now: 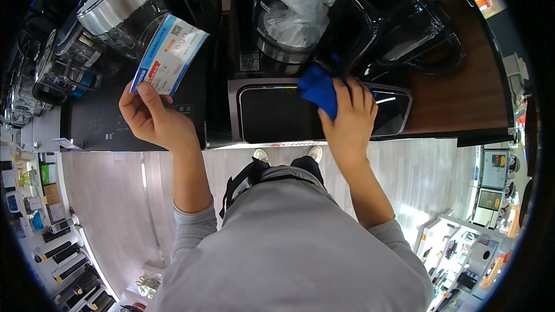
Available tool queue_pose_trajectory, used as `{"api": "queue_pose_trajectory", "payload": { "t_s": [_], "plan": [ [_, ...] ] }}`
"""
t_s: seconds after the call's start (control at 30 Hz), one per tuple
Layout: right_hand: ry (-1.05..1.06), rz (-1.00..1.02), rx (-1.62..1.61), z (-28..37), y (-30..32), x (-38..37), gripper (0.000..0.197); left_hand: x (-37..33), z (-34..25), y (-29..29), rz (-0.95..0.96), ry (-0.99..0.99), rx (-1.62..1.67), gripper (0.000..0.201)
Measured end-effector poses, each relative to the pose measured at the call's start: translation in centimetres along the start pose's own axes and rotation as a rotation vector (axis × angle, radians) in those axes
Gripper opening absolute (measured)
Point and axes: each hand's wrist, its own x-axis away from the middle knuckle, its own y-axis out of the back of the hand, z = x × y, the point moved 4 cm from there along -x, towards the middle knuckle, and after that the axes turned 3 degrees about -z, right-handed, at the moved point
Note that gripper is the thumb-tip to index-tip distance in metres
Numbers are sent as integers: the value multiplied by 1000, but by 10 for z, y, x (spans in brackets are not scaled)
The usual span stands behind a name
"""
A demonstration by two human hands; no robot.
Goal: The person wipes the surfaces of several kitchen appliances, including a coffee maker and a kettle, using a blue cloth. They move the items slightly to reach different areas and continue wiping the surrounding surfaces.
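Between the thumb and fingers of my left hand is a price card, white with blue edges and a small square code, raised above a black appliance top. My right hand presses a blue cloth onto a glossy black panel framed in grey. The cloth bunches out past the fingertips, over the panel's far edge. Part of the panel to the right lies behind my hand.
Behind the card stands a glass kettle with a steel band. A clear jar holding crumpled plastic is beyond the panel, beside a dark glass jug. More glassware crowds the left. A wooden counter extends right.
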Motion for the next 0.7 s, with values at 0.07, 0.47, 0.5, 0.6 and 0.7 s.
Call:
{"api": "queue_pose_trajectory", "payload": {
  "t_s": [0.07,0.47,0.5,0.6,0.7],
  "plan": [
    [-20,15,39,17,3,-3,56,2,-3,0,-23,14,8,22],
    [13,44,12,50,11,-5,58,6,-6,-2,7,-57,-6,21],
    [9,51,-4,50,11,-4,59,6,-5,-2,10,-55,1,21],
    [28,30,-25,51,10,-5,58,6,-4,-1,15,-49,17,21],
    [85,6,-47,57,14,-9,55,7,-5,-2,16,-45,27,21]
  ]
}}
